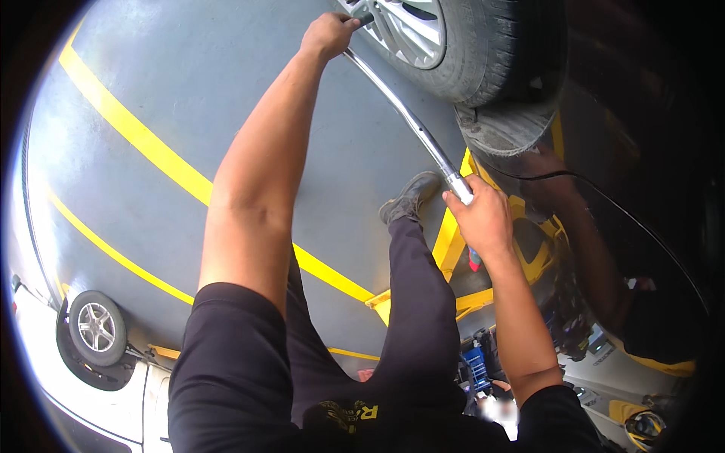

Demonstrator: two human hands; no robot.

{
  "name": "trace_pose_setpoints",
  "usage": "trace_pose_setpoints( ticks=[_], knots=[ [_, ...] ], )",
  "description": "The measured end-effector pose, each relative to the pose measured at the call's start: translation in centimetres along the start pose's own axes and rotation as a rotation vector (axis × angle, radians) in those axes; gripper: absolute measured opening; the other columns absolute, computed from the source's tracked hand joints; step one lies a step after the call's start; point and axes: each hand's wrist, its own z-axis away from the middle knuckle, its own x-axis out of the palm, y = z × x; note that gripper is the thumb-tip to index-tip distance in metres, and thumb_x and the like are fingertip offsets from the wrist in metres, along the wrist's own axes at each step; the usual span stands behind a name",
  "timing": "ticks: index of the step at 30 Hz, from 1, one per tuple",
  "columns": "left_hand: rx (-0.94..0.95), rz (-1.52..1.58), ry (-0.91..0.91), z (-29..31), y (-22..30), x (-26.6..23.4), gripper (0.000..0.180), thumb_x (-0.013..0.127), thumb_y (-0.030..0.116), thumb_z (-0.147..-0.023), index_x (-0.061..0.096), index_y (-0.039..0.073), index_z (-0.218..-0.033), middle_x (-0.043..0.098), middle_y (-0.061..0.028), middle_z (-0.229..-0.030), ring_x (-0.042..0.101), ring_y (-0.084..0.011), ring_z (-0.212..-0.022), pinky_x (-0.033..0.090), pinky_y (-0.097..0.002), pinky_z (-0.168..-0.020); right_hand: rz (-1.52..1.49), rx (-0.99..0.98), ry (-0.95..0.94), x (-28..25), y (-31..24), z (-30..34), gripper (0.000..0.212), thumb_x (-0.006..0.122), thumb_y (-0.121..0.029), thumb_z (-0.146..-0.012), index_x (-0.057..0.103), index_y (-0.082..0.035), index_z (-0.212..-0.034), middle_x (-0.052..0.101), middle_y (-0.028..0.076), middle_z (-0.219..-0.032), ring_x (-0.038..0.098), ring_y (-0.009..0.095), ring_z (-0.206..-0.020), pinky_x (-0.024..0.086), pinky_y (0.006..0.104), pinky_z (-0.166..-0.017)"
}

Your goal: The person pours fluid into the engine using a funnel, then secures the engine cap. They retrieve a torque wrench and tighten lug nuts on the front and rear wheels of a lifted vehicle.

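A long metal torque wrench [408,117] slants from the wheel down toward me. My right hand [483,215] is wrapped round the handle at its near end. At the far end my left hand [329,36] is closed round the wrench's head, where a dark socket [364,20] reaches toward the wheel. The silver alloy rim [411,38] sits inside a worn black tyre [483,57] at the top. Whether the socket is seated on a lug nut I cannot tell; the picture edge and my hand hide it.
A glossy dark car body [627,151] with a thin black cable [604,196] lies at right. Below the tyre stand yellow metal lift arms [451,241]. My shoe [411,198] is near them. At lower left stands a white car [45,332] with its wheel [98,328]. Yellow lines [151,147] cross the grey floor.
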Motion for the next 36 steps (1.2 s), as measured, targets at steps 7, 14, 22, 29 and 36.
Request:
trace_pose_setpoints(
  ticks=[7, 14, 22, 29, 36],
  knots=[
    [-0.039, 0.177, 0.087, -3.9, 0.1, 2.7, 0.046, 0.079, 0.034, -0.089, 0.073, 0.003, -0.122, 0.075, -0.0238, -0.117, 0.07, -0.0368, -0.114, 0.053, -0.0462, -0.098, 0.033, 0.058, 0.001, -3.1, -2.8, -1.2, 0.032, 0.076, -0.031, -0.091, 0.072, -0.002, -0.105, 0.076, 0.019, -0.09, 0.073, 0.041, -0.09, 0.055, 0.0505, -0.082],
    [0.042, 0.037, 0.114, -5.0, 0.3, 4.2, 0.049, 0.078, 0.038, -0.089, 0.072, 0.003, -0.123, 0.075, -0.0242, -0.117, 0.07, -0.0385, -0.114, 0.054, -0.0461, -0.098, 0.253, 0.168, 0.072, 2.6, -0.5, -4.5, 0.031, 0.075, -0.036, -0.091, 0.069, -0.009, -0.106, 0.077, 0.018, -0.094, 0.074, 0.041, -0.093, 0.056, 0.053, -0.082],
    [-0.035, -0.167, -0.116, -6.1, 0.6, 3.8, 0.05, 0.069, 0.029, -0.084, 0.07, 0.019, -0.133, 0.073, -0.0118, -0.129, 0.068, -0.0312, -0.122, 0.052, -0.0425, -0.106, 0.326, 0.08, 0.258, 6.8, 3.4, -6.1, 0.031, 0.075, -0.042, -0.086, 0.07, -0.014, -0.098, 0.076, 0.015, -0.082, 0.074, 0.041, -0.08, 0.058, 0.0546, -0.072],
    [-0.003, -0.205, -0.065, -6.5, -0.2, 4.3, 0.052, 0.061, 0.03, -0.086, 0.068, 0.02, -0.137, 0.072, -0.0123, -0.132, 0.066, -0.0315, -0.125, 0.051, -0.0424, -0.107, 0.281, 0.042, 0.322, 9.1, 4.8, -6.8, 0.029, 0.074, -0.041, -0.086, 0.068, -0.014, -0.095, 0.074, 0.016, -0.077, 0.073, 0.042, -0.076, 0.056, 0.0558, -0.067],
    [0.03, -0.207, -0.011, -5.5, -0.3, 4.1, 0.058, 0.064, 0.048, -0.095, 0.064, 0.014, -0.142, 0.07, -0.0176, -0.135, 0.065, -0.034, -0.128, 0.05, -0.0436, -0.108, 0.145, 0.071, 0.125, 4.6, 1.8, -5.6, 0.029, 0.073, -0.037, -0.089, 0.069, -0.009, -0.099, 0.074, 0.018, -0.083, 0.072, 0.044, -0.085, 0.055, 0.0542, -0.075]
  ],
)
